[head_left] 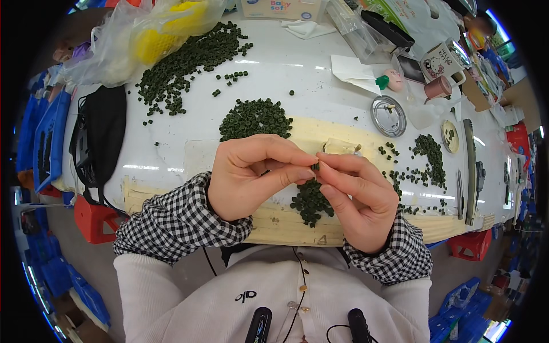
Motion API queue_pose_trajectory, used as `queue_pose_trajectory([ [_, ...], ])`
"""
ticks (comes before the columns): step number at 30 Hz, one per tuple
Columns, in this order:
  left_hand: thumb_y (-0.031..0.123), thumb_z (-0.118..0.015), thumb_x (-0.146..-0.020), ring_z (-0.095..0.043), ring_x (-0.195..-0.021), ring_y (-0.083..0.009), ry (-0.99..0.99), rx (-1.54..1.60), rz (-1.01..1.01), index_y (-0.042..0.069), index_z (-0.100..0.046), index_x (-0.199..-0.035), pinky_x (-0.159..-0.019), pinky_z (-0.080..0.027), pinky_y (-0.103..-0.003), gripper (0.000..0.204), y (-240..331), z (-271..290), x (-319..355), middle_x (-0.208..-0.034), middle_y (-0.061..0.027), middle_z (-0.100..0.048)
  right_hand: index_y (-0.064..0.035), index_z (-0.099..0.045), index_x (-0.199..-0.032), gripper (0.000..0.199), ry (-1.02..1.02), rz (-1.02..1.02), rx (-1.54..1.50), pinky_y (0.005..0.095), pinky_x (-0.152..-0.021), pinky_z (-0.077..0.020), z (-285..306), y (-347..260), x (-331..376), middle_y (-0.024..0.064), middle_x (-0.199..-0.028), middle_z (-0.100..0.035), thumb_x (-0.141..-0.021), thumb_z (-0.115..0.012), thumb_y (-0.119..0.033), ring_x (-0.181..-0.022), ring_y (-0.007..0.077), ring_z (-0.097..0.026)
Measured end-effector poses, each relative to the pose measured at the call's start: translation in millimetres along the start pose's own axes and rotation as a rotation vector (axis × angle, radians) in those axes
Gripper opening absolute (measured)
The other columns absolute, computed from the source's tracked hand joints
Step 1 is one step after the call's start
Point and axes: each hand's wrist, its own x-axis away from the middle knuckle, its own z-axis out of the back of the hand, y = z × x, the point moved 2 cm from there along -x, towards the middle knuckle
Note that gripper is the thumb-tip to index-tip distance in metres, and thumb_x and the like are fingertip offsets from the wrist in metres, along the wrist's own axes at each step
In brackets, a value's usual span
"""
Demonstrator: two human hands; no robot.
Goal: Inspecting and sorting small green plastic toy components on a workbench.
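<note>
At the frame's centre, the left hand and right hand met above the bench, fingers pinched around one small green piece. Good control called for light, opposed fingertip pressure over the loose pile just below.

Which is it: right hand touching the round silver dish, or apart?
Apart: head view shows pale work surface between right hand and silver dish.

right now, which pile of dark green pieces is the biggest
The upper-left pile, beside the clear plastic bag with yellow contents; it covers clearly more area than any other.
</note>
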Motion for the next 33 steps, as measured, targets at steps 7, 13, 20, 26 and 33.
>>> queue_pose_trajectory([
  [7, -0.01, -0.061, -0.086, -0.066, -0.084, -0.0186, 0.027, -0.003, 0.036, -0.005, -0.064, -0.1, -0.074, -0.055, -0.028, 0.015, -1.7, 0.4, 0.5, -0.095, -0.0146, -0.065, -0.0013, -0.066, -0.114, 0.03, -0.013, 0.005, 0.014, 0.0257, -0.083, -0.0531, 0.2, -0.6, -1.1, 0.0152, -0.118, -0.06, -0.085, -0.064, 0.006, -0.099, 0.0198, -0.066],
  [13, -0.01, -0.061, -0.086, -0.066, -0.083, -0.018, -0.01, -0.114, -0.056, -0.004, -0.065, -0.1, -0.074, -0.055, -0.027, 0.015, -2.2, 1.8, -0.2, -0.094, -0.0142, -0.065, -0.0024, -0.067, -0.112, 0.03, -0.004, 0.002, 0.019, 0.0255, -0.081, -0.0535, -0.2, 0.7, -2.3, 0.0143, -0.115, -0.062, -0.084, -0.065, 0.006, -0.096, 0.0195, -0.066],
  [20, -0.01, -0.062, -0.085, -0.066, -0.084, -0.0179, -0.039, -0.102, 0.001, -0.004, -0.066, -0.098, -0.074, -0.054, -0.027, 0.015, -1.7, 2.2, 0.7, -0.092, -0.0144, -0.066, -0.0041, -0.069, -0.111, 0.031, -0.029, 0.058, 0.086, 0.0253, -0.078, -0.0543, 3.6, 1.8, -3.2, 0.0124, -0.11, -0.065, -0.081, -0.067, 0.006, -0.092, 0.0197, -0.066],
  [26, -0.01, -0.061, -0.086, -0.066, -0.084, -0.0183, -0.026, -0.044, 0.061, -0.005, -0.066, -0.098, -0.074, -0.054, -0.027, 0.014, -1.4, 1.9, -0.5, -0.092, -0.0151, -0.067, -0.0036, -0.068, -0.111, 0.032, -0.043, 0.06, 0.144, 0.0263, -0.079, -0.0544, 6.4, -1.0, -4.0, 0.0133, -0.111, -0.065, -0.081, -0.067, 0.006, -0.094, 0.0206, -0.066],
  [33, -0.009, -0.061, -0.086, -0.067, -0.082, -0.0179, 0.016, 0.018, 0.119, -0.006, -0.065, -0.098, -0.074, -0.056, -0.028, 0.013, -1.0, 3.4, -0.4, -0.094, -0.0163, -0.068, -0.0018, -0.069, -0.104, 0.025, 0.22, 0.065, 0.392, 0.0278, -0.071, -0.0495, 28.4, -10.9, -1.4, 0.0112, -0.093, -0.062, -0.079, -0.071, 0.001, -0.081, 0.0215, -0.062],
])
